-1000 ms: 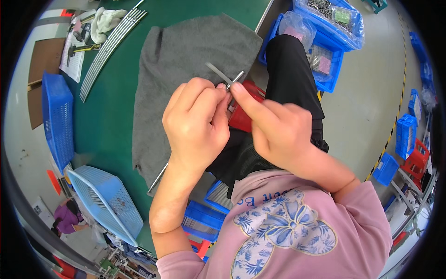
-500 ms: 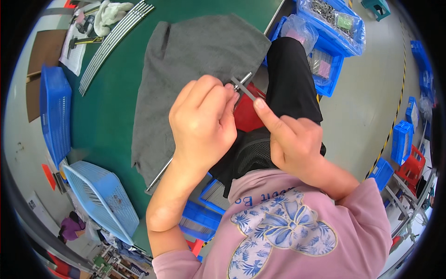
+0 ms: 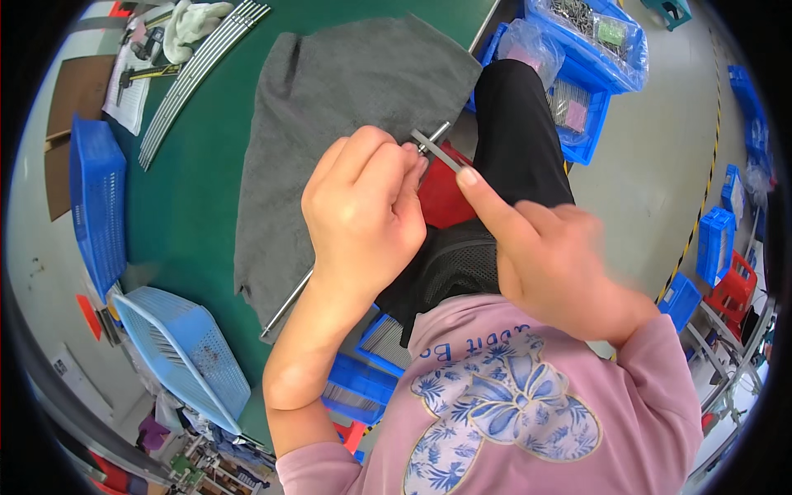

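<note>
1. Above a grey cloth, two bare hands work at one thin metal rod and one flat metal strip.
2. The left hand is curled tight, thumb and fingertips pinching the rod near its bright, round tip.
3. The right hand grips the strip, forefinger stretched along it, other fingers folded beneath; the strip crosses the rod, narrow and dull grey.
4. One rod end shows beside the left forearm; I cannot tell whether it belongs to the same rod.
5. Two perforated plastic baskets stand to the left, one dark blue, one light blue.
6. Near them I see one caliper, one crumpled white glove and a row of shiny rods, too close-set to count.
7. The cloth, soft and napped, lies on a smooth green tabletop.
8. Beyond, yellow-and-black tape lines the pale grey floor.
</note>
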Tool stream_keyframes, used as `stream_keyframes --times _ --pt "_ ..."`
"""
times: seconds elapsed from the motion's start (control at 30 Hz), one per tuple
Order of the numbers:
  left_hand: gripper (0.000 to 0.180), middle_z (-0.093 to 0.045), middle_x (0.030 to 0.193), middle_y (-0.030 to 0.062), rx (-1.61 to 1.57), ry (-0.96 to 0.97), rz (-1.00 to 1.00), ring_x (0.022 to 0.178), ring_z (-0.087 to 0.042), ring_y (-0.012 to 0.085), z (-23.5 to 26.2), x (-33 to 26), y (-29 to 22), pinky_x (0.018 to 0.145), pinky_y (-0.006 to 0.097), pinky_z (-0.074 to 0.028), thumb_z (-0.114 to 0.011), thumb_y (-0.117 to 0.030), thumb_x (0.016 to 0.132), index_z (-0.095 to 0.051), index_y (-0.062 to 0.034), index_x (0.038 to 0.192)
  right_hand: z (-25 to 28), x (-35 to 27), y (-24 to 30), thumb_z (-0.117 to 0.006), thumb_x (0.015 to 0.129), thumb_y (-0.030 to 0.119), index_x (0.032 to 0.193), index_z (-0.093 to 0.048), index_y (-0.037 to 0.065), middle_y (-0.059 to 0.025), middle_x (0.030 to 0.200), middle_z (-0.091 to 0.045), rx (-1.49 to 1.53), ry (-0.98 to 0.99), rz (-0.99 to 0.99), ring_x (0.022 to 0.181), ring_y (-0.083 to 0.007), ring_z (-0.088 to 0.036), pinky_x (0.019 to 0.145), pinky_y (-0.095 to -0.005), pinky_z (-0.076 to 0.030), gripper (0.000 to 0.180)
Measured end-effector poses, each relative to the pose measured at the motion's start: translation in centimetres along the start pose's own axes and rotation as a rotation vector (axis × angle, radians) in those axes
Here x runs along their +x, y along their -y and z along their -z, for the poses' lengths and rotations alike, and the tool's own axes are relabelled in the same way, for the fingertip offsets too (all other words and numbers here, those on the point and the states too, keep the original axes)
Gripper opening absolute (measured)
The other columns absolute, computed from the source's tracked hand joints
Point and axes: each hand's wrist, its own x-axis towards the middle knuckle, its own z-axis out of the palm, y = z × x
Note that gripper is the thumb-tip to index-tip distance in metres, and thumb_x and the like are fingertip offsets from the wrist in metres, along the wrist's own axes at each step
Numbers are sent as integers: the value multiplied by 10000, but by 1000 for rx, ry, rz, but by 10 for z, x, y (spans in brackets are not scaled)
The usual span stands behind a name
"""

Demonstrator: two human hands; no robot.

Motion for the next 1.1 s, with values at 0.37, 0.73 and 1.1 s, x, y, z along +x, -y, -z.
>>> stream_keyframes --times 0.37,0.73,1.1 --pt "145 -539 706 77 -20 20 1 606 -543 258 1 1 -1 536 346 -442 -701 51 651 -584 -15 706 -17 5 -3 -590 645 -11 1267 -618 97 -26 536 -388 -67 -150 76 404 -176 -395 400 -313 -339 632" --pt "153 -536 701 78 -12 11 19 605 -540 260 1 1 -1 535 348 -440 -706 53 645 -584 -12 713 -63 26 -13 -547 624 -59 1193 -654 15 -21 494 -374 85 -460 161 376 -159 -366 393 -291 -318 583" --pt "159 -539 699 78 -6 41 30 600 -543 258 2 -1 -1 532 343 -443 -707 55 645 -583 -19 713 -84 -9 -21 -611 670 34 1197 -666 117 3 549 -434 145 -488 98 404 -151 -417 401 -279 -349 537"
